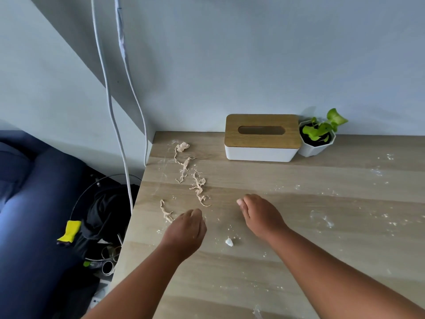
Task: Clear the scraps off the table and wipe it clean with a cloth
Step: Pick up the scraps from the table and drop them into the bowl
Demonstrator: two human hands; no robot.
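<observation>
Head view: both hands hover low over the wooden counter [299, 226] near its left edge. Left hand [186, 229] is loosely curled, knuckles up, fingertips just beside the nearest tan stringy scrap [166, 211]; whether it already pinches anything, cannot tell. Right hand [259, 215] likewise curled, fingers hidden, grasp unclear. More stringy scraps [199, 187] trail back toward the far corner; a white lump [229, 241] lies between the wrists; white crumbs and smears spread right. No cloth identifiable on the counter. Judgement: gathering step, early. Best to rake the strands together toward the near edge, lift them as one bunch, and keep clear of the tissue box [262, 137] and potted plant [317, 137]
</observation>
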